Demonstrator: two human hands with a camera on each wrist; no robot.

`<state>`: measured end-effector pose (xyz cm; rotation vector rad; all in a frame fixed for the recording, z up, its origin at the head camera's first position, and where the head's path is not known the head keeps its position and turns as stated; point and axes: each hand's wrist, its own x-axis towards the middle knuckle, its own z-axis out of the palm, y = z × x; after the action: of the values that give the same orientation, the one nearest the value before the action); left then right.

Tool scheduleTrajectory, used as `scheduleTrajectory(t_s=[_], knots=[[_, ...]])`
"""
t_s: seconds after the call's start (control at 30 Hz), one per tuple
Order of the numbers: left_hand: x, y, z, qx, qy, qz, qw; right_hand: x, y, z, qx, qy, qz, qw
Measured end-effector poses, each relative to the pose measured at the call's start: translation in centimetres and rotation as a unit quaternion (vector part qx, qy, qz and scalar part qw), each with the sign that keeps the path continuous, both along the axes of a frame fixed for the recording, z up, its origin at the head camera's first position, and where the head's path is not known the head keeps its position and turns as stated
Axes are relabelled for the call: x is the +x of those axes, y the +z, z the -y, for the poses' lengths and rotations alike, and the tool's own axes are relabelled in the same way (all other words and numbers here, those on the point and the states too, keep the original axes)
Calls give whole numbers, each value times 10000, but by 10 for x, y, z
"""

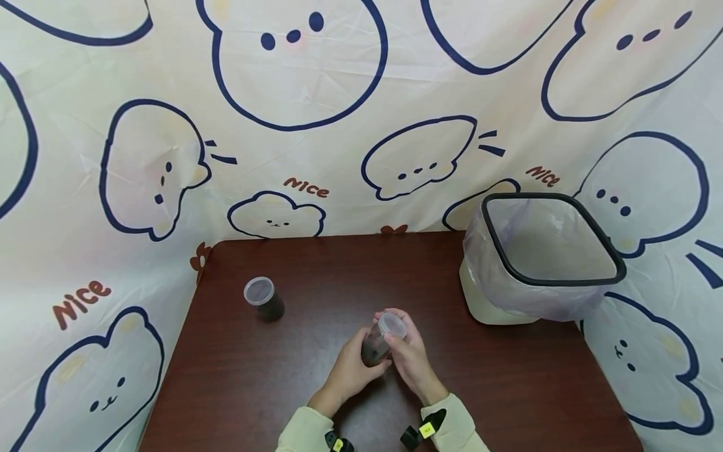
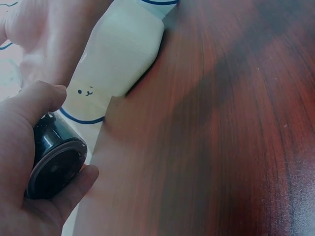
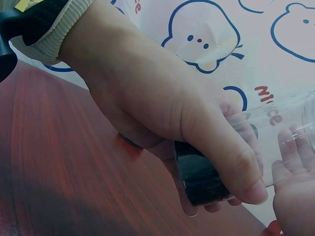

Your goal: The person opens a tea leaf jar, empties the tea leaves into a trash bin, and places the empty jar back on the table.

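Observation:
Both hands are on a clear plastic jar (image 1: pixel 373 347) with a translucent lid (image 1: pixel 393 324) and dark contents at its bottom. It is held tilted above the brown table. My left hand (image 1: pixel 351 371) grips the lower part, and its thumb and a finger wrap the dark base in the left wrist view. My right hand (image 1: pixel 413 359) holds the upper part, thumb near the lid. In the right wrist view the left hand (image 3: pixel 167 98) curls round the dark end, while the right hand (image 3: pixel 295 196) sits at the clear end. A second lidded jar (image 1: pixel 270 307) with dark contents stands upright to the left.
A cream bin (image 1: pixel 490 304) with a black rim (image 1: pixel 565 280) and a pale plastic liner stands at the table's back right. The brown table (image 1: pixel 237 383) meets a white cloth (image 1: pixel 333 157) printed with blue cartoon outlines behind and at the sides.

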<state>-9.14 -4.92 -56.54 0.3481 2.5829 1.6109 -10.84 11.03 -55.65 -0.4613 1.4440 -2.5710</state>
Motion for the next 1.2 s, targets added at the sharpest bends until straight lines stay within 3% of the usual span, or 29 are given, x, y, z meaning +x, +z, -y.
scheduleTrajectory(t_s=[0.47,0.87,1.2], knots=[[0,-2,0,2,35,-54,10000,1,-2,0,-456,214,-180,9986],[1,-3,0,-99,44,-108,9999,2,-3,7,-346,-368,138,9986],[1,-2,1,-116,34,22,9999,1,-3,7,-244,-414,200,9986]])
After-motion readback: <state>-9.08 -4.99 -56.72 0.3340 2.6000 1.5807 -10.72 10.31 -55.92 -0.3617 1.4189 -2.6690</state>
